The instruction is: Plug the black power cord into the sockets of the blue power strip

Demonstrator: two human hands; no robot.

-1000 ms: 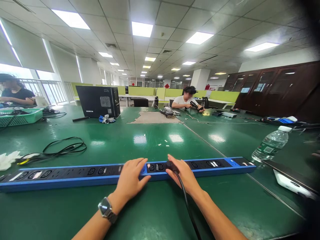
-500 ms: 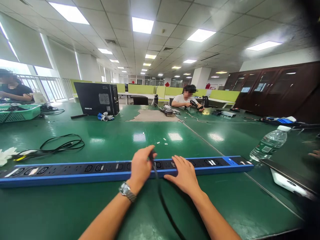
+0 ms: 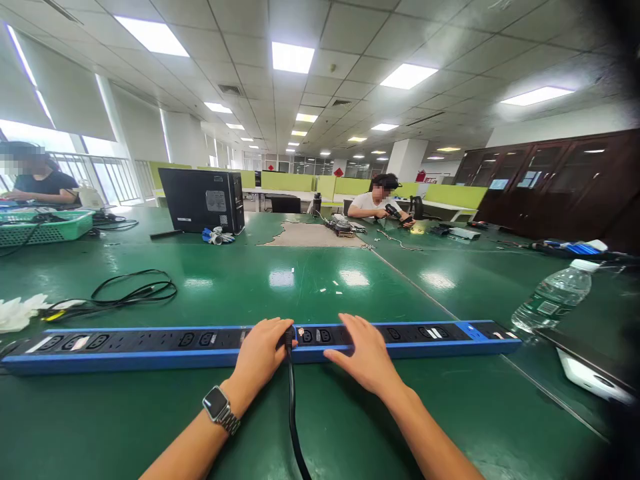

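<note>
A long blue power strip (image 3: 150, 347) with black sockets lies across the green table (image 3: 240, 287) in front of me. My left hand (image 3: 260, 357), with a watch on the wrist, is closed on a black plug (image 3: 289, 338) that sits at a socket near the strip's middle. The plug's black cable (image 3: 295, 427) runs down toward me between my arms. My right hand (image 3: 363, 353) lies flat with fingers stretched out on the strip, just right of the plug.
A water bottle (image 3: 553, 299) lies at the right beside a white device (image 3: 590, 377). A coiled black cable (image 3: 125, 293) and white cloth (image 3: 17, 313) are at the left. A black computer case (image 3: 203, 200) and green basket (image 3: 45, 227) stand further back. Two people sit at the far tables.
My left hand took the plug from the right hand, lifted it, then lowered it onto a socket further left. My right hand now rests flat on the strip.
</note>
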